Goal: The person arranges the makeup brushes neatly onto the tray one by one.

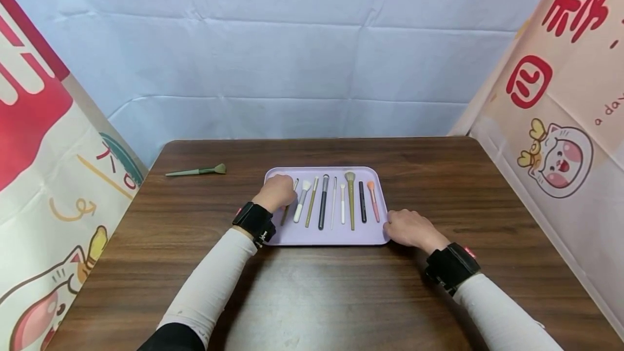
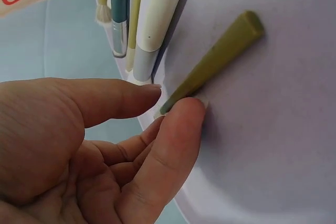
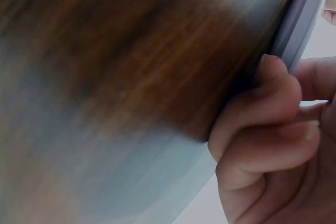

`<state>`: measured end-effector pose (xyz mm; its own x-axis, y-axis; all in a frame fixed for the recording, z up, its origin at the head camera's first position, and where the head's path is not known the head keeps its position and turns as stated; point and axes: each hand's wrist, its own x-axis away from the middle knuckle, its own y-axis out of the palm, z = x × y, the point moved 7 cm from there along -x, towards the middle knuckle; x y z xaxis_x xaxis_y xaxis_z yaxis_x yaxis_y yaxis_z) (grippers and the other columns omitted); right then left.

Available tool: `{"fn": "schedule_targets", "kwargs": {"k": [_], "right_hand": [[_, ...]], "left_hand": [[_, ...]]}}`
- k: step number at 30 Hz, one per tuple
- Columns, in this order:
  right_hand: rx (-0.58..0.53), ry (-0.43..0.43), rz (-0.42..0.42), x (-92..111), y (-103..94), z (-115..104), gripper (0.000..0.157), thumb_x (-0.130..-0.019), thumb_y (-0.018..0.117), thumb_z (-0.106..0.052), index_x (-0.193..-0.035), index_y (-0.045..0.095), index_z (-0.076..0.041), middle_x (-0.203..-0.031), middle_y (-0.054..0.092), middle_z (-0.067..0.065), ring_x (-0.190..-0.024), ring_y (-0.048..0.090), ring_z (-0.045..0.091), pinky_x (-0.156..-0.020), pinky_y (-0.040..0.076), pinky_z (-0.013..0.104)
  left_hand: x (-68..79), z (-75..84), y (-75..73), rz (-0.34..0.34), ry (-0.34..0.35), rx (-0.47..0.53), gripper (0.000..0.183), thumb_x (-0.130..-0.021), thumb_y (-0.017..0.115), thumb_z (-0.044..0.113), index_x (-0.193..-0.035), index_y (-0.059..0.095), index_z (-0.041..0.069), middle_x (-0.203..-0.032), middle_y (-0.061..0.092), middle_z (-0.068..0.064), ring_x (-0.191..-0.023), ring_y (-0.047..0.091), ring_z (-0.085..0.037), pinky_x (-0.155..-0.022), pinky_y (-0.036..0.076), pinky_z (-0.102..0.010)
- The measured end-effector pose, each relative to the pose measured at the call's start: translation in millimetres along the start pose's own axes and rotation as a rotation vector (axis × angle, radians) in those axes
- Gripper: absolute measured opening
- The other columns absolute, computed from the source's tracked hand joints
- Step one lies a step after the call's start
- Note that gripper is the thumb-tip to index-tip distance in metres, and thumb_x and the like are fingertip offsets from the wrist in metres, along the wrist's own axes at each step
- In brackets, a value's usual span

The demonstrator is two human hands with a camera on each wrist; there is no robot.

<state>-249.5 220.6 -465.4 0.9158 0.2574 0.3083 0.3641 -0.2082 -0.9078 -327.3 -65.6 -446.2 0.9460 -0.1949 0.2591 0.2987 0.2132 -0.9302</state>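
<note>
A lilac tray holds a row of makeup brushes. At its left end my left hand hovers over an olive-handled makeup brush that lies on the tray. Thumb and forefinger stand apart on either side of the brush's thin part, whose far end the fingers hide. Beside it lies a white-handled brush. My right hand grips the tray's right edge near the front corner, with curled fingers against the outside of the rim.
A green makeup brush lies apart on the brown wooden table, toward its back left. Pale blue cloth hangs behind the table. Printed cloths border both sides.
</note>
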Motion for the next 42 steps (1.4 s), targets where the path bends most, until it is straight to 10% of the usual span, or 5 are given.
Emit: {"fn": "schedule_targets", "kwargs": {"k": [7,16,42], "right_hand": [[0.012,-0.016,0.016,-0.4,0.7,-0.8,0.020,-0.094,0.051,-0.018,-0.086,0.063,-0.004,-0.072,0.056,0.006,-0.063,0.052,0.022,-0.056,0.040,0.034],[0.017,-0.011,0.008,-0.2,-0.6,0.8,0.022,-0.095,0.052,-0.019,-0.092,0.065,-0.002,-0.076,0.058,0.007,-0.066,0.053,0.023,-0.058,0.041,0.036],[-0.010,-0.001,-0.018,1.3,-0.1,-0.2,0.022,-0.095,0.051,-0.019,-0.094,0.065,-0.002,-0.074,0.056,0.007,-0.065,0.052,0.023,-0.056,0.038,0.034]], "left_hand": [[4.0,-1.4,-13.2,0.086,0.039,0.007,0.024,-0.094,0.061,0.011,-0.070,0.058,0.008,-0.065,0.055,-0.004,-0.058,0.049,-0.018,-0.058,0.040,-0.030],[10.7,-10.7,-24.5,0.076,-0.008,0.019,0.049,-0.098,0.061,0.021,-0.141,0.054,-0.002,-0.134,0.062,-0.021,-0.107,0.064,-0.033,-0.083,0.052,-0.045],[42.2,-71.4,-37.7,0.118,-0.003,-0.028,0.049,-0.100,0.063,0.024,-0.138,0.054,-0.005,-0.136,0.056,-0.027,-0.125,0.053,-0.046,-0.099,0.047,-0.057]]}}
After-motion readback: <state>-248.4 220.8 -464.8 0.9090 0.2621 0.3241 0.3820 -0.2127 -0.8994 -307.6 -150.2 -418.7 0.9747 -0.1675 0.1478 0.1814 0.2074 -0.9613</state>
